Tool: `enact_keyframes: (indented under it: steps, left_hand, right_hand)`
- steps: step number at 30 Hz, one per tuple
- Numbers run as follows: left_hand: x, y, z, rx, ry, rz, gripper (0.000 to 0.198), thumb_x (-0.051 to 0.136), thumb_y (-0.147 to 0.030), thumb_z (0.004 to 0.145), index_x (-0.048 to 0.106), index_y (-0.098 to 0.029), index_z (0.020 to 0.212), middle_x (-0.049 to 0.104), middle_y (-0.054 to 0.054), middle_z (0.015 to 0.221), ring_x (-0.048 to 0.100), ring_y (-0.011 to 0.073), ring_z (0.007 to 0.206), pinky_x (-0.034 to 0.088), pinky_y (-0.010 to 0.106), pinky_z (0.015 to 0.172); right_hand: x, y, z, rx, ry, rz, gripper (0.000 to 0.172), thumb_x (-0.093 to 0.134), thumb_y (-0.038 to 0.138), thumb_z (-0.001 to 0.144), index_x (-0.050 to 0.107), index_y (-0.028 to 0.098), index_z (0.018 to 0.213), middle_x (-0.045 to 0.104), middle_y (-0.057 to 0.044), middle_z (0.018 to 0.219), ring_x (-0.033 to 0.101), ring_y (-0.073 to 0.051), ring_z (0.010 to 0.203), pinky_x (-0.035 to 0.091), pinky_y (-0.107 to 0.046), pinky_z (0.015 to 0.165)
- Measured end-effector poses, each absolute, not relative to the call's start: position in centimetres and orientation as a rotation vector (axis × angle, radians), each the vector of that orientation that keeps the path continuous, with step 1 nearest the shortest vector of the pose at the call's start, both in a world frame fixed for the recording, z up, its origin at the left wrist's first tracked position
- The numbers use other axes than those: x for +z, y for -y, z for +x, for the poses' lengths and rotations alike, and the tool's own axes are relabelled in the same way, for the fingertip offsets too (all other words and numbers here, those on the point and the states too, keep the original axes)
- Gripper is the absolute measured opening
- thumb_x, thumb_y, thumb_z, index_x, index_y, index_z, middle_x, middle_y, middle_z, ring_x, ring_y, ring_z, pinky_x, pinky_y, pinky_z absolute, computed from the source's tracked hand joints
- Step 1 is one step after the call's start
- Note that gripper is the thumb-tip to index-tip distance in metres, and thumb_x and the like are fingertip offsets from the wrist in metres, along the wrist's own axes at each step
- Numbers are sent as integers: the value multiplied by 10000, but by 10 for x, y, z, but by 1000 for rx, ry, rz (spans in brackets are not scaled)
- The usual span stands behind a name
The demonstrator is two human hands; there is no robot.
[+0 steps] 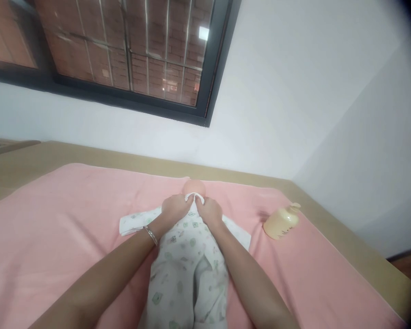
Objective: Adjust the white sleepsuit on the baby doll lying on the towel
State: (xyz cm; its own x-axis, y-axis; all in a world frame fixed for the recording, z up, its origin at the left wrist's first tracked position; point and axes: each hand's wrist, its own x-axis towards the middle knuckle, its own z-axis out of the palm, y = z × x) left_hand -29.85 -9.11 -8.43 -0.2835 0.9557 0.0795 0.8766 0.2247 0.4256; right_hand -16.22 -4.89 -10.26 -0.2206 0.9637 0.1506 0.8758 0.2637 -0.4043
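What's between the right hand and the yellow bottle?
Head view: a sleeve of the printed garment, then pink cloth up to the yellow bottle.

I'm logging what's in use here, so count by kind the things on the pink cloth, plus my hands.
Doll: 1
Printed outfit: 1
Yellow bottle: 1
Hands: 2 (left hand, right hand)
Total: 5
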Motion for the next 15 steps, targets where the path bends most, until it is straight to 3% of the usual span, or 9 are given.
enact_keyframes:
  steps: [15]
  left_hand:
    - [-88,89,-301,600,-2296,1769,668,180,-611,870,682,-182,773,690,96,789,615,235,737,404,311,653]
  right_hand:
    - [-105,48,-162,334,2169,-1655,626,227,603,910,660,151,945,661,-146,874,604,-260,834,397,-312,711]
